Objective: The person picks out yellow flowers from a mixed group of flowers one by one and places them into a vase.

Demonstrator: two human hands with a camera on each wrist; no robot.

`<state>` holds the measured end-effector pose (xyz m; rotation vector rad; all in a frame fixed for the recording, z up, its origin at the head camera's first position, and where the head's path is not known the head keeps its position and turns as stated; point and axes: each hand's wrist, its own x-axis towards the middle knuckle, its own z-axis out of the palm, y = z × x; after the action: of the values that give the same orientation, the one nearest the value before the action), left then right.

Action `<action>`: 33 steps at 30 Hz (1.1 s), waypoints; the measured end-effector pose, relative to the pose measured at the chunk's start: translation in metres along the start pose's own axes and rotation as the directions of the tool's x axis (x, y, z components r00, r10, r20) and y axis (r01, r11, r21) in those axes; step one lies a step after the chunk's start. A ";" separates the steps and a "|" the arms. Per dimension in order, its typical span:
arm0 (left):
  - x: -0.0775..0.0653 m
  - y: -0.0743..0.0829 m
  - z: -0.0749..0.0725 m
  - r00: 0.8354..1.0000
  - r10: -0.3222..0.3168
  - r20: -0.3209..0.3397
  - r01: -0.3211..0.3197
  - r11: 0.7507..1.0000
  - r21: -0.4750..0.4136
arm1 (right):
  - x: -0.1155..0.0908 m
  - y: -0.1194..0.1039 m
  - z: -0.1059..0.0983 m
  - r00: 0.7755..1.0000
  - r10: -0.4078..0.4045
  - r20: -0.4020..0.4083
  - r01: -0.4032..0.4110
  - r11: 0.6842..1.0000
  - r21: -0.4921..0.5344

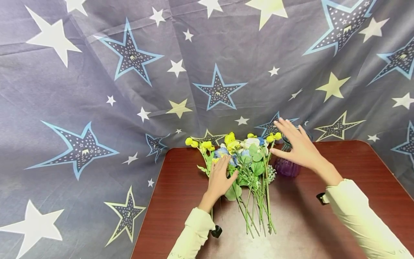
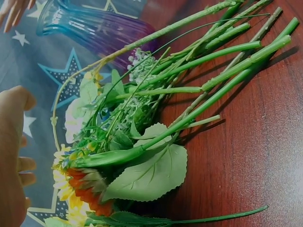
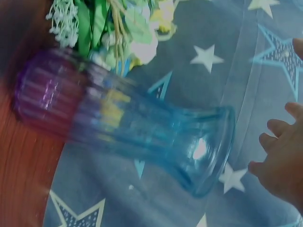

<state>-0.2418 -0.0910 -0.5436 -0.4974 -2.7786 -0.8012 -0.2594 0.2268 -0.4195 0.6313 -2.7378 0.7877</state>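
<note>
A bunch of flowers (image 1: 242, 151), with yellow, white and blue heads and long green stems, lies on the table. An orange flower (image 2: 90, 189) shows among them in the left wrist view. Over the bunch's left side is my left hand (image 1: 221, 180), fingers extended and holding nothing. Just right of the flowers stands a ribbed glass vase (image 3: 118, 113), blue at its flared mouth and purple at its base. My right hand (image 1: 299, 147) is spread by the vase's mouth, which it partly hides in the head view; the right wrist view shows a gap between fingers and rim.
The reddish-brown wooden table (image 1: 181, 201) ends at the back against a grey cloth (image 1: 181, 43) printed with stars. The flower stems (image 1: 258, 216) point toward the table's front. A loose green stem (image 2: 222, 216) lies apart at the bunch's left.
</note>
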 end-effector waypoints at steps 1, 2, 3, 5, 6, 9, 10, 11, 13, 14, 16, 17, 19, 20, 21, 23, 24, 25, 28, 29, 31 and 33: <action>0.000 0.000 0.000 1.000 0.001 -0.011 -0.001 1.000 0.002 | -0.002 0.003 -0.003 1.000 0.003 -0.016 -0.003 1.000 0.010; 0.000 0.000 0.000 1.000 0.003 -0.022 -0.003 1.000 0.000 | -0.003 0.006 -0.005 0.999 0.007 -0.033 -0.006 1.000 0.020; 0.000 0.000 0.000 1.000 0.005 -0.031 -0.005 1.000 -0.002 | -0.005 0.010 -0.007 0.999 0.010 -0.049 -0.009 0.999 0.031; -0.001 0.000 0.000 0.999 0.002 -0.039 -0.002 1.000 -0.006 | -0.008 0.017 -0.011 0.996 0.018 -0.085 -0.014 0.998 0.056; -0.002 0.000 -0.001 0.999 0.002 -0.042 -0.002 1.000 -0.012 | -0.010 0.021 -0.012 0.994 0.022 -0.106 -0.014 0.997 0.076; -0.003 0.000 -0.001 0.999 -0.004 -0.041 0.003 1.000 -0.028 | -0.016 0.033 -0.013 0.985 0.042 -0.170 -0.018 0.990 0.140; -0.004 0.000 -0.001 0.999 -0.006 -0.040 0.005 0.999 -0.033 | -0.019 0.037 -0.013 0.981 0.054 -0.187 -0.023 0.986 0.166; -0.005 -0.001 -0.001 0.999 -0.008 -0.040 0.007 0.999 -0.035 | -0.021 0.041 -0.013 0.977 0.071 -0.201 -0.032 0.981 0.193; -0.005 -0.001 -0.001 0.999 -0.009 -0.045 0.007 0.999 -0.040 | -0.027 0.046 -0.013 0.971 0.121 -0.208 -0.068 0.966 0.249; -0.006 -0.001 -0.001 0.999 -0.007 -0.049 0.005 0.999 -0.043 | -0.030 0.049 -0.012 0.968 0.150 -0.203 -0.091 0.957 0.276; -0.007 -0.001 -0.001 0.999 -0.007 -0.053 0.005 0.999 -0.039 | -0.035 0.053 -0.011 0.960 0.208 -0.186 -0.138 0.934 0.330; -0.007 -0.001 -0.001 0.999 -0.008 -0.053 0.006 0.999 -0.038 | -0.038 0.055 -0.010 0.956 0.234 -0.177 -0.160 0.922 0.354; -0.008 -0.001 -0.002 0.999 -0.011 -0.049 0.009 0.999 -0.037 | -0.042 0.061 -0.005 0.950 0.263 -0.166 -0.178 0.897 0.405; -0.008 -0.001 -0.002 0.999 -0.015 -0.044 0.013 0.999 -0.035 | -0.043 0.065 -0.002 0.949 0.271 -0.164 -0.178 0.885 0.431; -0.009 0.000 -0.002 0.999 -0.017 -0.042 0.016 0.999 -0.035 | -0.045 0.069 0.001 0.947 0.272 -0.168 -0.169 0.872 0.459; -0.009 0.001 -0.003 0.999 -0.018 -0.041 0.016 0.999 -0.041 | -0.047 0.076 0.007 0.947 0.274 -0.168 -0.156 0.848 0.506; -0.009 0.001 -0.003 0.999 -0.017 -0.043 0.015 0.999 -0.043 | -0.048 0.079 0.010 0.948 0.273 -0.164 -0.149 0.836 0.528; -0.010 0.001 -0.003 0.999 -0.016 -0.045 0.014 0.999 -0.042 | -0.049 0.082 0.013 0.948 0.280 -0.153 -0.155 0.823 0.547; -0.011 0.002 -0.002 0.998 -0.004 -0.059 0.002 0.999 -0.042 | -0.052 0.088 0.019 0.947 0.299 -0.122 -0.181 0.804 0.567; -0.011 0.002 -0.002 0.998 0.000 -0.063 -0.003 0.999 -0.044 | -0.053 0.089 0.022 0.946 0.305 -0.108 -0.191 0.797 0.573; -0.012 0.003 -0.002 0.997 0.007 -0.071 -0.011 0.998 -0.054 | -0.053 0.093 0.027 0.945 0.314 -0.087 -0.207 0.784 0.586; -0.012 0.005 -0.002 0.997 0.014 -0.077 -0.019 0.998 -0.062 | -0.053 0.094 0.032 0.947 0.311 -0.079 -0.205 0.776 0.596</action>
<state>-0.2286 -0.0916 -0.5432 -0.4899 -2.6835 -0.8867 -0.2590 0.2997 -0.5056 0.2524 -2.4270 1.7024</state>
